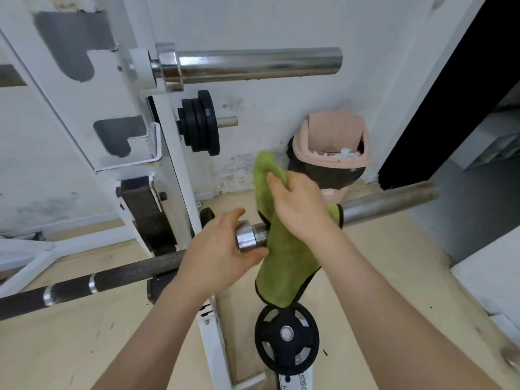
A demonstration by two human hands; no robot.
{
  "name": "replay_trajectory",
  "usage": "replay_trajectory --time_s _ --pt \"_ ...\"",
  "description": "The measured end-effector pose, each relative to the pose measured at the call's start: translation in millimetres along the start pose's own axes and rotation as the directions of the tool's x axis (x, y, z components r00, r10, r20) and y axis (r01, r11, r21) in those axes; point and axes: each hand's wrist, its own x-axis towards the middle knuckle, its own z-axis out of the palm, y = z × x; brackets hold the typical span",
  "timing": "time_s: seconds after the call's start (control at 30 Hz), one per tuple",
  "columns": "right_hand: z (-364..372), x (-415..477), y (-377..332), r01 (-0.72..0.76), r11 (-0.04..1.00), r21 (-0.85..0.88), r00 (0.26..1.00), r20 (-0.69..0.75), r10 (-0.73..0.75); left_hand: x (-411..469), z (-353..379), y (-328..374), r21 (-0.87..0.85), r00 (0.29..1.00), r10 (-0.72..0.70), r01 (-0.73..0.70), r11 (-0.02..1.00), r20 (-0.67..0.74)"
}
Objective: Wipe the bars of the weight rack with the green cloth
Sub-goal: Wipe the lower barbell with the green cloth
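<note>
A green cloth [284, 260] is draped over the sleeve of the lower barbell [391, 202], hanging down past it. My right hand [298, 209] grips the cloth and presses it on the bar. My left hand [222, 249] curls round the chrome collar [249, 235] of that same bar, just left of the cloth. The bar's dark shaft [118, 277] runs off to the lower left. Higher up, a second chrome bar [259, 63] rests on the white rack [92, 88].
Black plates [201, 122] hang on a peg of the rack. A pink-lidded bin [332, 153] stands against the wall behind the cloth. Below my hands a black plate [287, 333] sits on a low peg. A dark doorway [461, 88] opens at the right.
</note>
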Motion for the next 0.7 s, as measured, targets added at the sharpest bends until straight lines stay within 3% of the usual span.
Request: replay_trajectory --time_s 0.07,0.13,0.2,0.3,0.4,0.47,0.5,0.6,0.7 --pt "31 -31 -3 0.156 0.975 -0.157 0.988 0.045 -0.15 2 5 4 0.103 0.999 0.026 -0.029 0.994 0.033" --pt "43 -34 8 0.242 0.918 -0.313 0.968 0.015 -0.25 1 5 3 0.082 0.999 0.032 -0.035 0.996 0.035" --pt "28 -17 32 0.158 0.931 -0.33 0.987 0.039 -0.154 -2 5 -1 0.108 0.998 0.061 -0.063 0.992 0.026" --pt "-19 15 88 -0.109 0.92 -0.375 0.994 -0.027 0.107 -12 5 0 0.163 0.993 0.118 -0.114 0.98 -0.015" --pt "-42 14 104 -0.23 0.927 -0.297 0.973 -0.099 0.209 -16 -8 7 -0.017 0.996 0.093 -0.093 0.996 -0.001" --pt "-17 -1 75 -0.171 0.941 -0.293 0.984 -0.105 0.147 -6 -16 15 -0.214 0.999 0.023 -0.029 0.976 -0.031" --pt "2 -14 54 -0.071 0.955 -0.29 0.991 -0.128 0.035 2 -15 20 -0.203 0.996 0.027 -0.043 0.978 -0.08" --pt "40 -46 10 0.195 0.95 -0.244 0.967 -0.114 -0.227 19 3 23 -0.02 0.993 0.025 -0.028 0.999 -0.111" --pt "21 -34 39 0.312 0.927 -0.209 0.949 0.019 -0.315 7 17 16 0.092 0.986 0.077 -0.064 0.994 -0.147"
